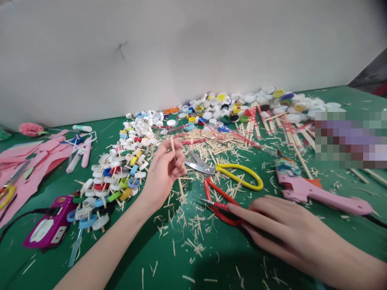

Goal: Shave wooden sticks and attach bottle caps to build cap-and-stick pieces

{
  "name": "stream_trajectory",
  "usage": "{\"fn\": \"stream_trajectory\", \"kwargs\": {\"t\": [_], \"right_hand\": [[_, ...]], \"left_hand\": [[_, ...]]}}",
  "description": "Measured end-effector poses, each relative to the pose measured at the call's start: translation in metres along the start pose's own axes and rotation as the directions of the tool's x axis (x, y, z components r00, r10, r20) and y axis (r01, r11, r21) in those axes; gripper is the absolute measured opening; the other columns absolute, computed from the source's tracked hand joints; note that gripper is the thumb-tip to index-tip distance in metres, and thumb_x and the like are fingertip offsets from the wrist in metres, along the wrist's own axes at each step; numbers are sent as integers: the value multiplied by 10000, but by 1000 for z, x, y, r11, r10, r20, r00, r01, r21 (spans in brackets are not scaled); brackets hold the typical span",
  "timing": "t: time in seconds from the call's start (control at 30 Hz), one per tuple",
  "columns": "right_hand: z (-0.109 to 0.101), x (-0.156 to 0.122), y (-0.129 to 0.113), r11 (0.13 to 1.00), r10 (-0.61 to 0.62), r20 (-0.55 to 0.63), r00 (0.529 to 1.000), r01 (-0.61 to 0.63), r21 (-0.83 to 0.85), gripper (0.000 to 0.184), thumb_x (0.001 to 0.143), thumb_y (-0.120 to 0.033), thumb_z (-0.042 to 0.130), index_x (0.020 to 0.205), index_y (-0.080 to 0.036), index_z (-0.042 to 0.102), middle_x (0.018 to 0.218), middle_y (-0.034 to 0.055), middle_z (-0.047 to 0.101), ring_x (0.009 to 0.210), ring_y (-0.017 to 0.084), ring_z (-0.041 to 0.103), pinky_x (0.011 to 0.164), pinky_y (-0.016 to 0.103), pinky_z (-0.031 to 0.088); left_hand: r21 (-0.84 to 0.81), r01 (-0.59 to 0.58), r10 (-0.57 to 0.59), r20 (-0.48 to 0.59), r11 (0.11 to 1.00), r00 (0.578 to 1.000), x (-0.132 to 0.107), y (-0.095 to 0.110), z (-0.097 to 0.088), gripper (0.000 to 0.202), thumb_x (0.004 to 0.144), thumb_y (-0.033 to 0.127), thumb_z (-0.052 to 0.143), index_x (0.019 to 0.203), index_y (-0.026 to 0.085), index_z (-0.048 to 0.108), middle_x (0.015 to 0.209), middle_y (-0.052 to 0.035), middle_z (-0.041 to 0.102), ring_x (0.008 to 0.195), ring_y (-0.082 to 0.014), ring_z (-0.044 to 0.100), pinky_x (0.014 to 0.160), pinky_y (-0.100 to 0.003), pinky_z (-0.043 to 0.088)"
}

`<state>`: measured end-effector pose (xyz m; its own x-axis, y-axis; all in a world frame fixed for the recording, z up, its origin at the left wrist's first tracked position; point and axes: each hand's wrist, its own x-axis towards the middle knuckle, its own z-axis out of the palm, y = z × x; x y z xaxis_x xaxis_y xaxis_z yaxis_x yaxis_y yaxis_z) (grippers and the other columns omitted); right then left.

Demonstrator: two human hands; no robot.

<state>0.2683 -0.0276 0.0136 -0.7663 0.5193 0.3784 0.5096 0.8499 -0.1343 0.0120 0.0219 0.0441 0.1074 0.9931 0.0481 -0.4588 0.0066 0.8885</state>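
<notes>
My left hand [165, 171] is closed around a thin wooden stick [180, 189], which runs upright through the fingers and pokes out above and below them. My right hand [281, 229] is closed on a small craft knife [219, 204] with a red handle and a thin pointed tip aimed left. Beneath the knife lie scissors [211, 171] with one yellow and one red handle loop, blades apart and pointing toward my left hand. Pale wood slivers [196, 225] are scattered around both hands.
Bottle caps joined by sticks [121, 161] form a cluster at left; loose caps [223, 106] line the wall. A pink glue gun [326, 197] lies right, with wrapped chopsticks [290, 131] behind. Far left are a magenta box [50, 225] with a cord and pink paper [33, 157].
</notes>
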Motion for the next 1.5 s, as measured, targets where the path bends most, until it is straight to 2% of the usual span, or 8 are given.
{"fn": "stream_trajectory", "kwargs": {"t": [0.23, 0.47, 0.67, 0.83, 1.1, 1.23, 1.43, 1.5], "right_hand": [[2, 6, -7, 997, -22, 127, 992, 32, -76, 436, 973, -204, 401, 1407, -253, 400, 884, 41, 575, 710, 135, 546, 631, 271, 461], [5, 24, -16, 954, -56, 157, 986, 99, -284, 482, 982, -214, 356, 1462, -250, 337, 831, 30, 549, 645, 156, 541, 544, 291, 402], [11, 27, -20, 972, -68, 132, 989, 96, -216, 471, 989, -229, 343, 1460, -224, 332, 763, 2, 537, 559, 126, 507, 505, 273, 378], [12, 24, -18, 993, -72, 166, 983, 87, -80, 467, 988, -253, 368, 1454, -270, 345, 762, -7, 547, 571, 125, 524, 508, 264, 398], [10, 24, -5, 998, -34, 187, 982, 44, -51, 408, 1005, -312, 336, 1406, -302, 413, 817, 1, 578, 589, 123, 573, 497, 253, 423], [10, 21, -3, 992, -37, 156, 987, 55, -110, 402, 1007, -313, 333, 1396, -306, 432, 762, -8, 564, 565, 137, 563, 482, 264, 420], [10, 17, 6, 948, 132, 186, 974, -69, -309, 466, 982, -221, 381, 1438, -321, 386, 1040, 62, 610, 805, 191, 631, 629, 328, 494], [10, 17, 8, 946, 134, 198, 971, -65, -318, 486, 974, -181, 388, 1438, -323, 377, 1065, 64, 596, 853, 191, 628, 663, 330, 493]], "left_hand": [[-22, -41, 42, 60, 999, 997, -1, -6, -4, 282, 973, 368, 430, 753, 193, 450, 575, 72, 251, 461, -51, 241, 457, -192, 249], [-21, -112, 113, 81, 994, 990, -3, -10, -3, 279, 956, 384, 476, 751, 199, 443, 574, 77, 243, 452, -46, 238, 446, -199, 245], [3, -133, 132, 101, 991, 986, -4, -11, -4, 274, 967, 377, 448, 754, 204, 440, 601, 69, 211, 482, -64, 200, 453, -205, 253], [13, -116, 115, 65, 993, 991, -3, -10, -7, 270, 965, 377, 454, 756, 206, 446, 604, 66, 209, 480, -66, 204, 457, -201, 264], [-16, -105, 105, 6, 994, 994, -2, -9, -7, 270, 958, 382, 475, 762, 196, 471, 592, 69, 209, 465, -53, 226, 449, -185, 282], [-21, -122, 122, -10, 992, 993, -1, -9, -9, 258, 963, 364, 470, 770, 193, 481, 602, 64, 235, 471, -51, 231, 450, -184, 285], [-36, -151, 148, -60, 988, 987, 0, -6, -10, 259, 943, 384, 505, 764, 198, 491, 609, 57, 284, 492, -58, 277, 478, -187, 329], [-32, -164, 161, -90, 986, 983, 1, -5, -11, 257, 938, 385, 514, 759, 202, 491, 604, 57, 291, 488, -60, 283, 479, -189, 334]]}}
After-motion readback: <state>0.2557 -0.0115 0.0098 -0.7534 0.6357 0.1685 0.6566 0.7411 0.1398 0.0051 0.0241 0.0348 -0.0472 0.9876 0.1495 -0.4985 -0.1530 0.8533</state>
